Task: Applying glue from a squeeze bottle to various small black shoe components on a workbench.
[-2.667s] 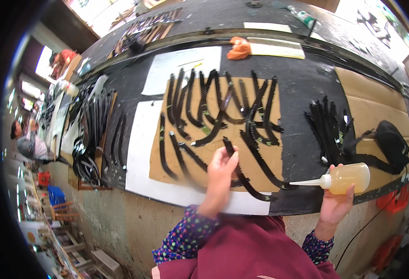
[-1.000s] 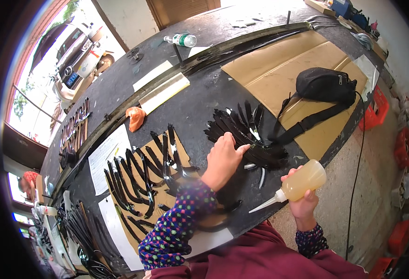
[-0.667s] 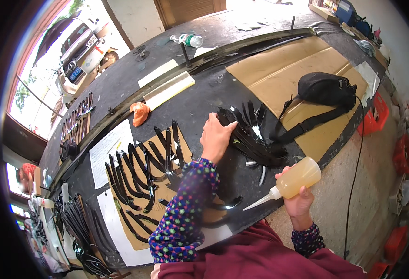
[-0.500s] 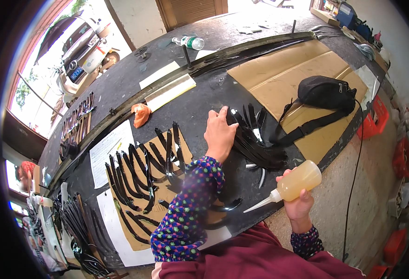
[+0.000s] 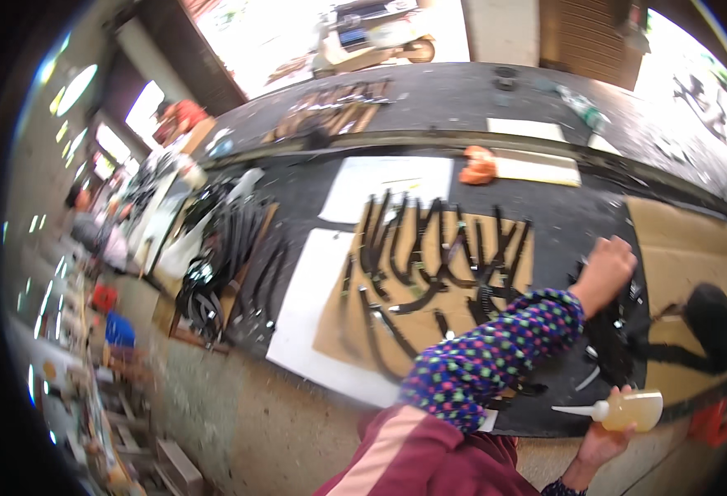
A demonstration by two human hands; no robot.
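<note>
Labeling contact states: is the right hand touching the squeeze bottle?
Touching. The head view shows the right hand wrapped under the yellow squeeze bottle, fingers against its base, holding it off the table edge.

The left hand hides part of the heap of black curved strips; motion blur smears everything beside it.

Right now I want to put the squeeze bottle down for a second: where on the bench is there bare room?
The white sheet left of the brown cardboard is mostly bare. So is the white paper beside the orange object. The cardboard's middle is crowded with black strips, and more pile under the left hand. The right hand holds the bottle by the bench edge.
</note>
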